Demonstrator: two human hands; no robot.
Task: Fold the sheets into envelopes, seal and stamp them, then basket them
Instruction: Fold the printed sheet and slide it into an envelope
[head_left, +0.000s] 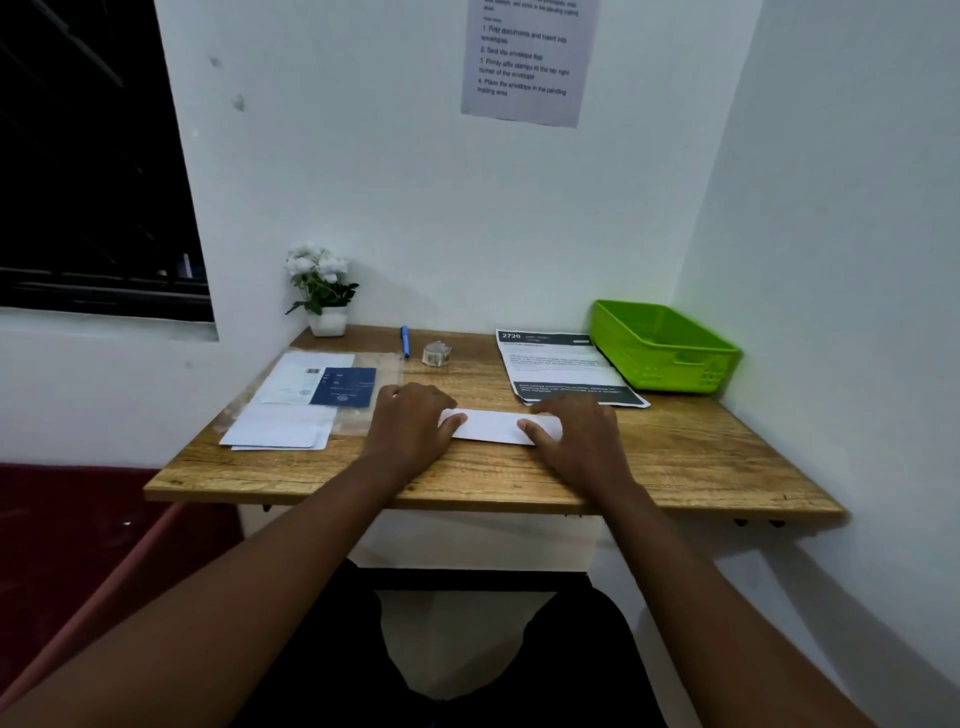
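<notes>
In the head view, a folded white sheet (493, 426) is pressed flat on the wooden table (675, 452) by both hands. The left hand (410, 421) is laid over the sheet's left end, its fingers held close together and lightly bent downward; the fingertips are turned away from the camera, so their exact contact with the paper cannot be made out. The right hand (576, 431) is laid over the right end, with the thumb stretched leftward along the near edge of the sheet and the other fingers spread flat. Only the middle strip of the sheet is shown between the two thumbs; both ends are hidden under the palms.

Beyond the right fingers, a printed sheet stack (561, 369) is seen, its near corner just past the knuckles; the small print cannot be read. Further right of those fingers, a green basket (665, 345) is set at the table's back corner, overlapping the stack's edge.

Left of the left fingers, white envelopes (280, 431) are laid under a clear plastic sleeve (363, 364), and a blue stamp booklet (344, 387) is seen just beside the left knuckles; its markings are too small to tell. Beyond the fingers, near the wall, a tape roll (436, 353), a blue pen (405, 340) and a potted white flower (322, 291) are set. An instruction notice (524, 62) is fixed to the wall, its top cut off by the frame.
</notes>
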